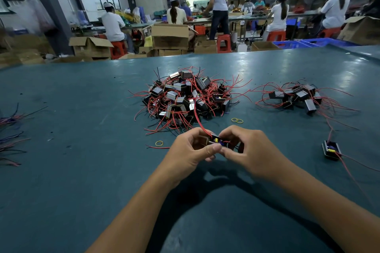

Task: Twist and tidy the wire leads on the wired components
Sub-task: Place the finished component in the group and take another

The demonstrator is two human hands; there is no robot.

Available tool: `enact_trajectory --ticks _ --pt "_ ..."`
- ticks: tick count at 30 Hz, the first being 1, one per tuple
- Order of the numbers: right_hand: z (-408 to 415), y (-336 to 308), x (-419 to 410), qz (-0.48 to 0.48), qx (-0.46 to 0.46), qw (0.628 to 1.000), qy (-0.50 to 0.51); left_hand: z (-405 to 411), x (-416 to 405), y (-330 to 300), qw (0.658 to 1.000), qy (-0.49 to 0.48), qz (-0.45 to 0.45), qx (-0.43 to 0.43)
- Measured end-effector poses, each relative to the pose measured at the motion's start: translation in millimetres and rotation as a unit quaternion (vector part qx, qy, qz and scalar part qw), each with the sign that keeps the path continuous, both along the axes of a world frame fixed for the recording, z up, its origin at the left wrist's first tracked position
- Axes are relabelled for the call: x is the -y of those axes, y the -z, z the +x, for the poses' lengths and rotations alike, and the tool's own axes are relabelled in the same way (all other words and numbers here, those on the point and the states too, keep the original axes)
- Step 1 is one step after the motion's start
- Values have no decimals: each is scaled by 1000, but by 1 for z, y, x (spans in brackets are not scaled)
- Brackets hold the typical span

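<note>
Both hands, left and right, pinched one component near the table's front edge; gripping its red lead close to the body should twist tighter.

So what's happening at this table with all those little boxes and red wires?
A person is holding one small black wired component between both hands, the left hand and right hand pinching it just above the green table. A red lead runs up from it toward the big pile of similar parts. A smaller pile and one lone component lie to the right, with loose rubber bands nearby.
</note>
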State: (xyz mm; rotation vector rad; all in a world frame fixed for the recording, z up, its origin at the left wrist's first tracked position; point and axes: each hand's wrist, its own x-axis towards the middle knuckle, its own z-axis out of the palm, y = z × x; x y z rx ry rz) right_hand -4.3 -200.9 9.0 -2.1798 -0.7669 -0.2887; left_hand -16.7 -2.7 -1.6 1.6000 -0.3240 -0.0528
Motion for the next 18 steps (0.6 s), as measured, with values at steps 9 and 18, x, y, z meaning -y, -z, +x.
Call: enact_trajectory --ticks 9,18 --pt "10 -1 16 -14 -22 999 -42 0 -2 -2 999 28 14 45" --pt "13 5 19 -5 -48 997 -65 -2 -1 -3 999 28 16 28"
